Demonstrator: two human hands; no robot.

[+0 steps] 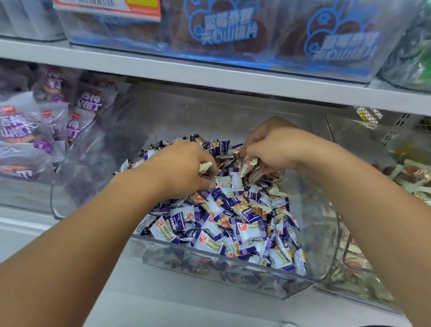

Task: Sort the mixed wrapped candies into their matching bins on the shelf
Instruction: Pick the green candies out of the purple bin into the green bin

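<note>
Right now both hands are down in the clear middle bin [216, 274], which sits on the lower shelf and is full of small candies in purple and white wrappers [227, 223]. Mixed in near the back are some pale cream candies [250, 168] that look like the ones in the bin on the right [354, 290]. The left hand [183, 168] has its fingers curled around a cream candy [206, 166], and the little end of the wrapper pokes out. The right hand [270, 147] pinches a few more cream ones with its fingers and thumb. These candies look very light and small. The wrappers look thin, crinkly and a bit slippery, so they could slide out of a loose hold. It seems best to pinch each one around its fat middle, or by a twisted end. Both arms reach forward from below, with wrists bent down and knuckles up. Bags with purple labels [18, 127] sit in the bin on the left.
</note>
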